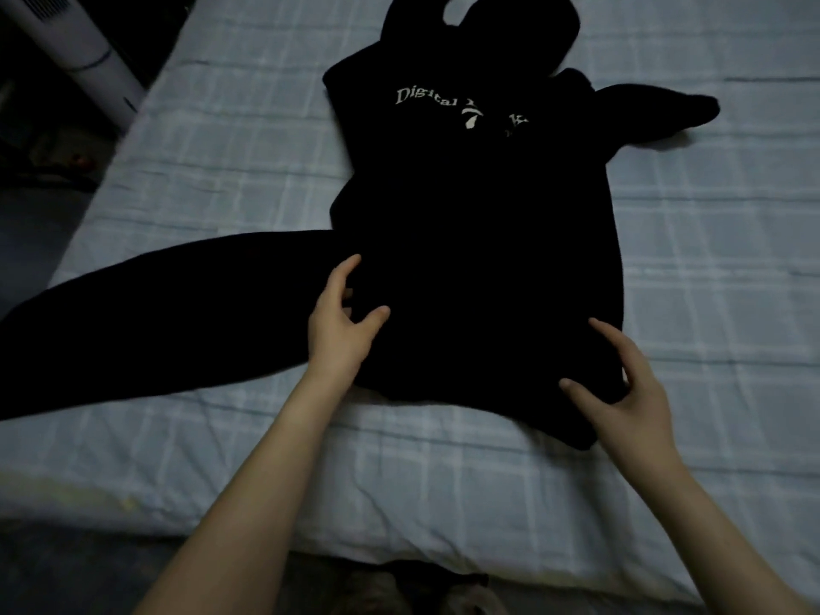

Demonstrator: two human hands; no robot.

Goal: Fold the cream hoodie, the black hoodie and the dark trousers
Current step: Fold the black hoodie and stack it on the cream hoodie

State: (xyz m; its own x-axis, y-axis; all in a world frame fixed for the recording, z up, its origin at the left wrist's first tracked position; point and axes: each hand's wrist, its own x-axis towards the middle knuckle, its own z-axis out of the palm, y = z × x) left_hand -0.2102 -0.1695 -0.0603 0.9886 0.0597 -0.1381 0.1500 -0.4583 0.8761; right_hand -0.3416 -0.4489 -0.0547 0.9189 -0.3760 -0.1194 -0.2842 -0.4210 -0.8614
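The black hoodie [479, 259] lies lengthwise away from your hands, hood farthest. Your left hand [341, 321] touches its sleeve-side edge, grip unclear; your right hand [621, 383] rests spread on the near hem corner.

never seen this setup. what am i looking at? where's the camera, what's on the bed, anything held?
No machine here: a person works with bare hands. The single picture comes from a camera on their head, looking forward and down, so the arms enter from below. A black hoodie lies spread on a bed with a pale checked sheet, hood farthest away, one sleeve stretched left. The left hand touches it beside that sleeve; whether it pinches cloth is unclear. The right hand rests spread near the hem. A white tower unit stands beside the bed.
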